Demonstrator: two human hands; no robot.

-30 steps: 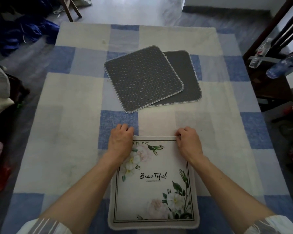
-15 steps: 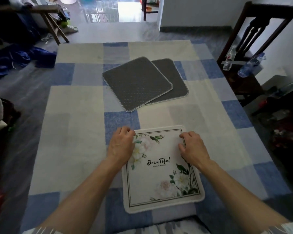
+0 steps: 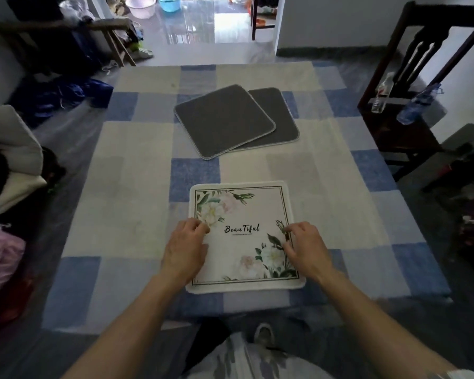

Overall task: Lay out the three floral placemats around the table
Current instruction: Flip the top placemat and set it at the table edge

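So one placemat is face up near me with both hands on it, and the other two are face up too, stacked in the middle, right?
Not quite. The two stacked placemats lie face down, grey backing up, as the head view shows. The rest holds.

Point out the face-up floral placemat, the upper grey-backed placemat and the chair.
floral placemat [image 3: 244, 214]: head view, on its white centre above the lettering.
upper grey-backed placemat [image 3: 223, 120]: head view, middle of its grey underside.
chair [image 3: 411, 50]: head view, on its dark backrest.

Checked tablecloth [image 3: 137, 165] covers table; floral placemat [image 3: 244, 214] near edge, two grey-backed mats [image 3: 225, 121] mid-table
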